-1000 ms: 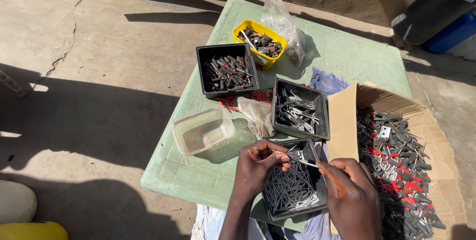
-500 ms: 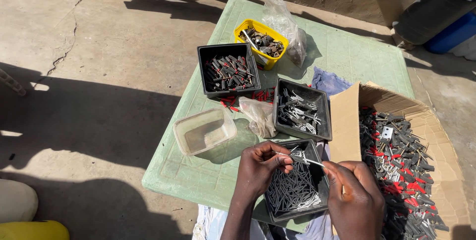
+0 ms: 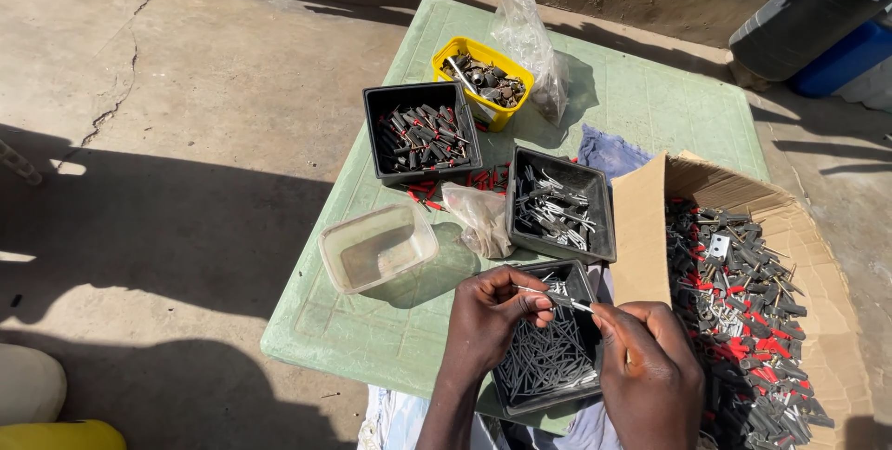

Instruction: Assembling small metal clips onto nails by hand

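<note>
- Head view: the left hand [image 3: 488, 315] and right hand [image 3: 646, 376] are pinching a small metal part [image 3: 562, 299] between their fingertips; its shape is hard to make out.
- They are hovering over the black tray of pins [image 3: 548, 357] at the green table's [image 3: 650, 102] near edge, partly hiding it.
- A cardboard box [image 3: 641, 227], cut off at the right, is standing beside them.

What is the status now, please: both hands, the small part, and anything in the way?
Left hand and right hand pinch one small metal part between them. Over black tray of pins. Nothing blocking.
</note>
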